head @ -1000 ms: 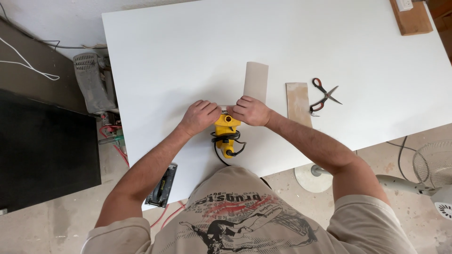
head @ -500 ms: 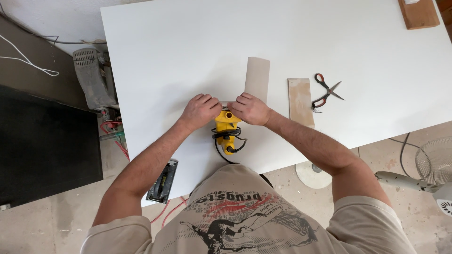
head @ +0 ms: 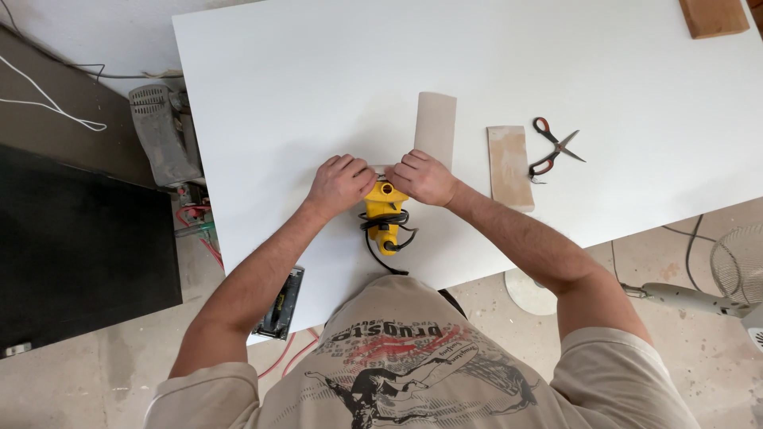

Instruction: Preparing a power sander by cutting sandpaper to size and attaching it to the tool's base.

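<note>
Both hands sit on a yellow sander (head: 384, 214) lying near the front edge of a white table (head: 278, 95). The left hand (head: 340, 184) is curled over the tool's far end on the left side, fingers bent and pressing down; the right hand (head: 423, 178) mirrors it on the right, fingers bent and closed around the same end. What the fingertips pinch is hidden under the knuckles, so I cannot tell whether anything is clamped there. The sander's black cord (head: 380, 253) loops round its near end and runs off the table edge toward the person.

A tan sanding sheet (head: 435, 127) lies flat just beyond the right hand, its near end disappearing under the fingers, so it appears to be partly fed into the tool's far end. Judging by that, the sheet is placed but not yet wrapped or fixed along its length; most of it lies loose on the table. A 2nd strip (head: 509, 165) lies to the right, apart, unused, with scissors (head: 554, 146) just beyond it.

Room is generous: the tabletop beyond and left of the hands is bare, and a wooden block (head: 714, 16) sits well away at the far right corner. The tight side is the near edge, close behind the sander, with the torso right against it. Below on the floor lies a 2nd tool (head: 278, 303).
</note>
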